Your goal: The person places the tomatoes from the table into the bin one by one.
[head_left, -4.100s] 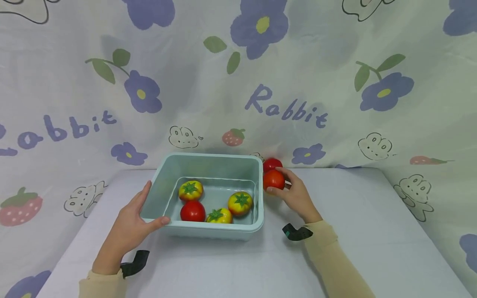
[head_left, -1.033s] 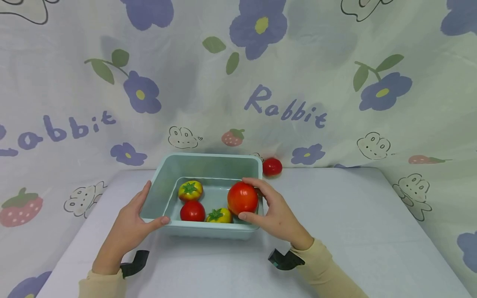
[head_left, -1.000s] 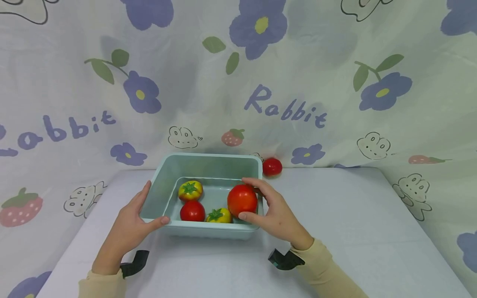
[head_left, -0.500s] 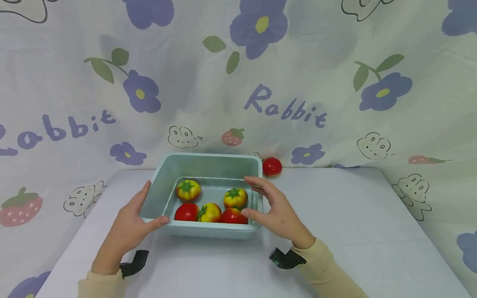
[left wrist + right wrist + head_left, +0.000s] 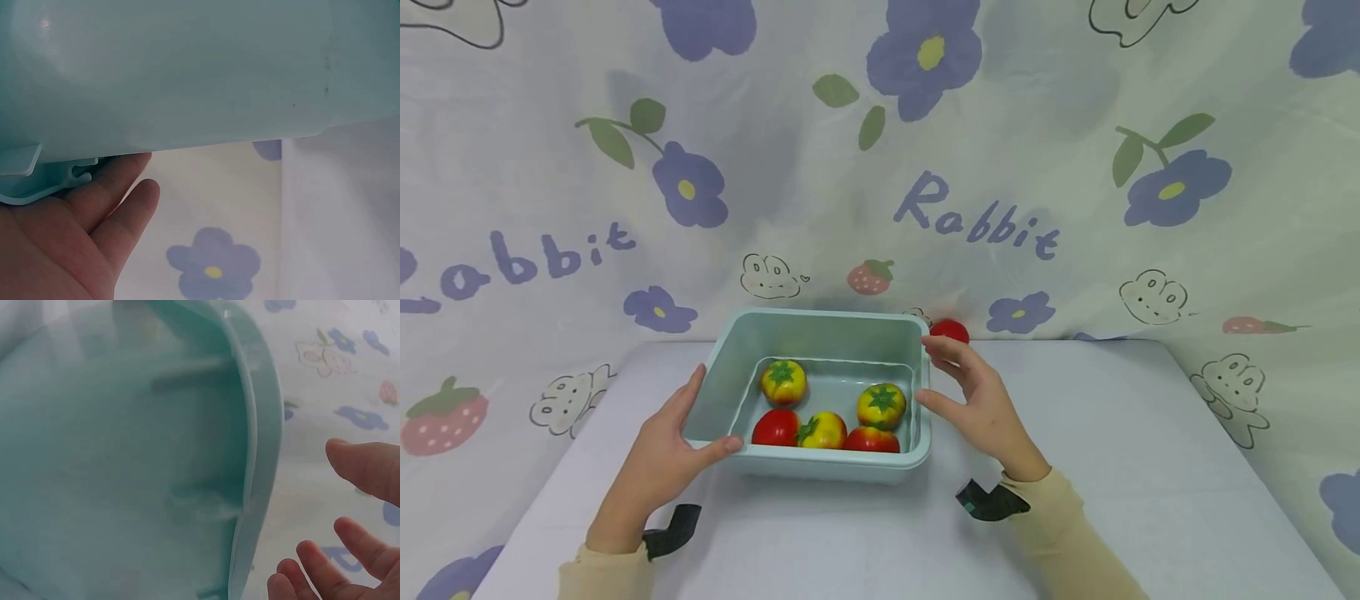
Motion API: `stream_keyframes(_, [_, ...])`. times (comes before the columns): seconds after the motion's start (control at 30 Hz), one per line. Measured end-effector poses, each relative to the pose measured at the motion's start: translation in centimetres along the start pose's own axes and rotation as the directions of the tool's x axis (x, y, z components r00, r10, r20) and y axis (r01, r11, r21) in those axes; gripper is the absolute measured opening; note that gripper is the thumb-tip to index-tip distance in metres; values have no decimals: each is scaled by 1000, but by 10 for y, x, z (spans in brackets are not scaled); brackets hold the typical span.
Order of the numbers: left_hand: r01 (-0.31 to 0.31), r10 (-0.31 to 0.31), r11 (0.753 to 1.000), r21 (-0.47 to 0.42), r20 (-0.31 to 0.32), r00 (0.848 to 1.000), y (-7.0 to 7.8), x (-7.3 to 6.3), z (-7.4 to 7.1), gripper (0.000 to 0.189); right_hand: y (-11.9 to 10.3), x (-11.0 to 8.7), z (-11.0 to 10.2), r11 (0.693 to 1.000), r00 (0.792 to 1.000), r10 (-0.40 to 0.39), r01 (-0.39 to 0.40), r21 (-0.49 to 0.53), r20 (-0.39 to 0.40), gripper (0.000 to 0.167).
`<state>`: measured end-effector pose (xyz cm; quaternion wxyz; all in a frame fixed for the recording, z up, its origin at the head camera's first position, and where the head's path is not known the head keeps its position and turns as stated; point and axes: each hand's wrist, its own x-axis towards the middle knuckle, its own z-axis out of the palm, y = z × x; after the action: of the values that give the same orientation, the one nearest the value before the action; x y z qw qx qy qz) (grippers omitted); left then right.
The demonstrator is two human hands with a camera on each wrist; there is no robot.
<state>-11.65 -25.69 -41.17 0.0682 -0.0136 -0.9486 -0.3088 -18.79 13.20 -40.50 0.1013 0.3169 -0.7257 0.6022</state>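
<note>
A pale blue-green plastic bin [image 5: 820, 467] sits on the table, tilted toward me. Its left side is gripped by my left hand [image 5: 658, 454], thumb on the front rim and fingers along the outer wall, as the left wrist view [image 5: 81, 244] also shows. Inside lie two red tomatoes [image 5: 777, 427], the right one [image 5: 872, 440] partly hidden by the front wall, plus several yellow-red ones with green leaf tops [image 5: 784, 382]. My right hand [image 5: 988, 408] hovers by the right rim, holding nothing, its fingers relaxed and apart in the right wrist view [image 5: 350, 550].
Another red tomato [image 5: 950, 330] lies outside the bin, behind its right back corner and partly hidden by my right fingers. A white cloth covers the table [image 5: 1120, 467]. A flower-printed curtain [image 5: 820, 192] hangs along the back edge.
My right hand carried a red tomato from beside the bin into it and let go. The tomatoes inside shifted. Since then the hand has moved right, out over the rim. The left hand stayed put.
</note>
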Motion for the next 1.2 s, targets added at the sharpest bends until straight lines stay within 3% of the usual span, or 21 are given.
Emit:
stream_keyframes(0.6, [-14,13,1000,-8,-6,1000,0,3,-1,113,34,24,-25,992,993,88,-95,-84,-85,60])
stream_keyframes(0.83, [-11,11,1000,-14,-3,1000,-1,4,-1,114,56,34,-32,977,982,138,-157,-146,-127,63])
stream_keyframes(1.2, [-16,15,1000,-16,-6,1000,-1,5,-2,113,83,51,-39,953,966,221,-243,-179,-131,62])
